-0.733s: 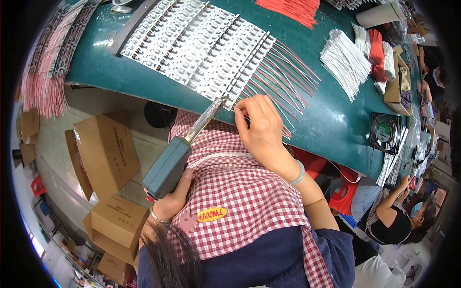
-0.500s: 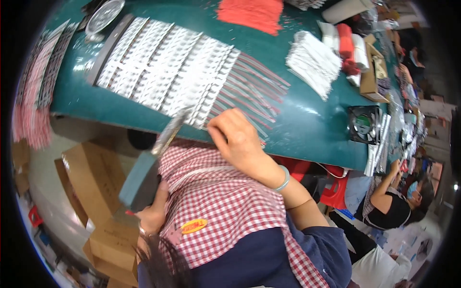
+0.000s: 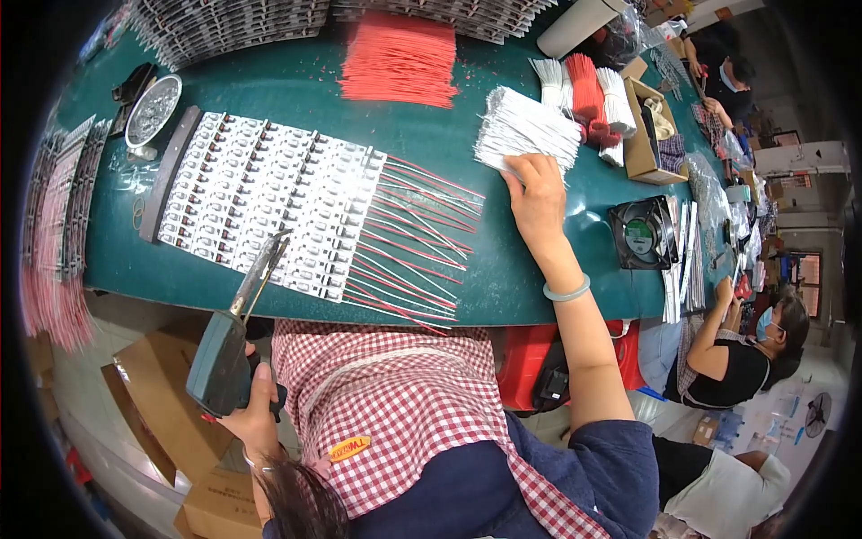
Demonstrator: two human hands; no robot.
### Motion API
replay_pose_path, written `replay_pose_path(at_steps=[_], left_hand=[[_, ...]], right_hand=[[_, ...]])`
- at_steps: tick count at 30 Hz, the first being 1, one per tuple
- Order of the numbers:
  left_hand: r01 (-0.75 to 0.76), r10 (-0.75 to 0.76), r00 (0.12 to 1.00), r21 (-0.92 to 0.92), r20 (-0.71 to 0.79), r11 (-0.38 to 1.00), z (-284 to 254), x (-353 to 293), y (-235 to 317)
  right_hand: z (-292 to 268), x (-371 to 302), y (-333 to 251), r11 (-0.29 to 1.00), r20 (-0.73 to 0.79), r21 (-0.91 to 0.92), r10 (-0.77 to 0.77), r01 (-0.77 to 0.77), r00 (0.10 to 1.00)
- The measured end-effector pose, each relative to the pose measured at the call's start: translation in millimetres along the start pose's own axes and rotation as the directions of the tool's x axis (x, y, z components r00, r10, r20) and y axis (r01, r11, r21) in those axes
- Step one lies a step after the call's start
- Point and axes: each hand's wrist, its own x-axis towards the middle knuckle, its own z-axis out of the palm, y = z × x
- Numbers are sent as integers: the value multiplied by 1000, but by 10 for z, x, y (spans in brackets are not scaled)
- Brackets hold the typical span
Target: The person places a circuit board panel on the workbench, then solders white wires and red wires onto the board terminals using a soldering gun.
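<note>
My left hand (image 3: 256, 409) wraps round the grip of a dark green soldering gun (image 3: 220, 364). The gun's long metal tip (image 3: 260, 271) points up over the near edge of a white circuit board panel (image 3: 260, 202), with a thin wire guide beside it. Red and white wires (image 3: 417, 242) stick out from the panel's right end. My right hand (image 3: 539, 202) is at the near edge of a pile of white wires (image 3: 530, 130), fingers bent and drawn together at the wires; the fingertips are partly hidden.
A dark bar (image 3: 171, 175) borders the panel's left end, near a metal bowl (image 3: 153, 110). Red wires (image 3: 400, 61) lie behind. On the right are wire bundles (image 3: 585, 85), a cardboard box (image 3: 642, 135) and a small fan (image 3: 643, 234). Co-workers (image 3: 732, 350) sit farther right.
My right hand has moved from the panel's wire end, far and to the right, to the white wire pile. The soldering gun has shifted slightly left and nearer, still in my left hand.
</note>
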Motion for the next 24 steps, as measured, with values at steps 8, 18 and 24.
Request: replay_pose_path(at_steps=[8,18,24], left_hand=[[21,-22,1000,-61,-11,998,123,88,50],[-33,35,999,-97,16,995,164,105,143],[-53,54,999,-127,1,990,107,120,109]], right_hand=[[82,73,-12,991,-57,-103,-91,85,994],[13,124,11,996,1,-42,-81,81,997],[-185,317,-101,995,25,-21,-95,96,995]])
